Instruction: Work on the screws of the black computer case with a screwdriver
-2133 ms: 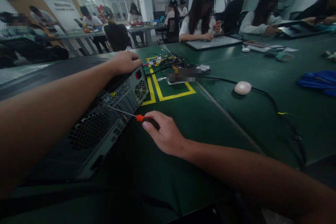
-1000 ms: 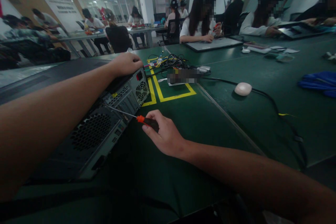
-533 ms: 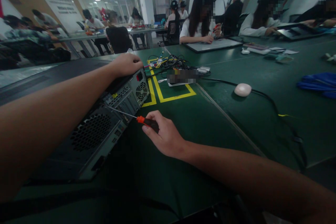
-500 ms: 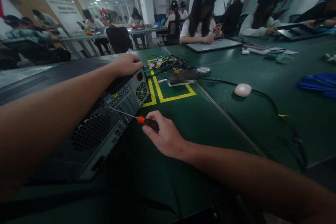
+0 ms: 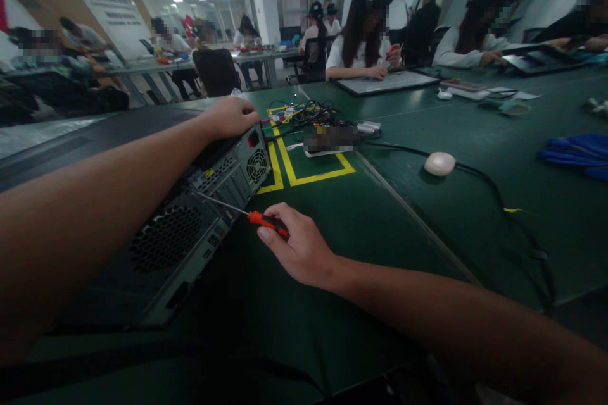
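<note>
A dark desktop computer case [image 5: 164,234] lies on its side at the left, its back panel with vents and slots facing me. My left hand [image 5: 232,116] grips the case's top edge near its far corner, fingers bent and partly hidden. My right hand [image 5: 301,243] is closed around the orange and black handle of a screwdriver [image 5: 268,221]. The thin shaft points left to the back panel, its tip at the slot area near the round vent; whether it sits in a screw I cannot tell.
Beyond the case lies a tangle of cables [image 5: 318,115] near yellow tape [image 5: 318,175] on the green table [image 5: 380,240]. A pale mouse-like object [image 5: 439,164], a black cord and blue gloves [image 5: 577,153] lie to the right. Co-workers sit across the table.
The screwdriver handle has turned slightly in my right hand, showing more orange. My left hand and the case look unmoved.
</note>
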{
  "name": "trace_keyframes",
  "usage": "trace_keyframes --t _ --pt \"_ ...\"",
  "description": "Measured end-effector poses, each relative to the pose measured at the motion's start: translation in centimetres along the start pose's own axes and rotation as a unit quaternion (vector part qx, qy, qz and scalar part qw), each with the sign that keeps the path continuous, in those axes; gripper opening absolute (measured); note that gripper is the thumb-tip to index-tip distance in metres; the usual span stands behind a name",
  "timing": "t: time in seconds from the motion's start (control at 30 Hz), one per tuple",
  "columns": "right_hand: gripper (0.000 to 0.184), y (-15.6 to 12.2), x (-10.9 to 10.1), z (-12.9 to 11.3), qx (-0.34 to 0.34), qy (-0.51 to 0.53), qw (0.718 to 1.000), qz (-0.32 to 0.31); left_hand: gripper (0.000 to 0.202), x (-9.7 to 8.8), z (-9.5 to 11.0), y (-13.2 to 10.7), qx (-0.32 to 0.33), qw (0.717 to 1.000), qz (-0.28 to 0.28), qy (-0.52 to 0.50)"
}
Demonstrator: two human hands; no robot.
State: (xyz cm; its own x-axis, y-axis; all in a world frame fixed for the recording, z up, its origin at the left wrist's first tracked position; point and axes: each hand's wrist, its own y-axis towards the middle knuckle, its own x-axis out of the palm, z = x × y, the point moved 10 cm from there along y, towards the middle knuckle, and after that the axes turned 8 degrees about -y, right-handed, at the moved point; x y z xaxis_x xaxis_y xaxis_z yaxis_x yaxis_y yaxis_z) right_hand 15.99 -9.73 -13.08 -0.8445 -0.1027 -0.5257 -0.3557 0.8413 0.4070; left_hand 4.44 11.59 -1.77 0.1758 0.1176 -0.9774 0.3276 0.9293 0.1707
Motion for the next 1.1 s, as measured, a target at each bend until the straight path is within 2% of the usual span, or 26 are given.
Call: trace_keyframes --t 0.1,0.3,0.37,0.47,0.63,1.1 --pt "0.018 0.06 -0.04 -0.07 -0.009 -0.005 1.0 0.003 0.053 -0.05 -0.21 0.02 -0.013 1.0 0.005 -0.001" --pt "0.023 0.07 0.2 -0.33 -0.012 0.01 1.0 -0.009 0.054 0.22 -0.15 0.22 0.0 1.0 -0.001 0.003" --pt "0.019 0.0 0.21 -0.16 0.009 0.011 1.0 -0.012 0.054 0.17 -0.17 0.25 0.003 1.0 0.005 0.004" --pt "0.024 -0.13 0.33 0.25 0.043 0.013 0.999 -0.019 0.054 0.09 -0.05 0.25 0.008 1.0 0.013 0.0" --pt "0.012 -0.12 0.19 0.32 0.039 0.013 0.999 -0.003 0.053 0.11 0.06 0.19 0.005 1.0 0.015 0.006" --pt "0.009 -0.11 -0.01 0.18 0.036 0.028 0.999 0.004 0.051 0.3 0.33 0.27 0.024 1.0 0.007 -0.012"
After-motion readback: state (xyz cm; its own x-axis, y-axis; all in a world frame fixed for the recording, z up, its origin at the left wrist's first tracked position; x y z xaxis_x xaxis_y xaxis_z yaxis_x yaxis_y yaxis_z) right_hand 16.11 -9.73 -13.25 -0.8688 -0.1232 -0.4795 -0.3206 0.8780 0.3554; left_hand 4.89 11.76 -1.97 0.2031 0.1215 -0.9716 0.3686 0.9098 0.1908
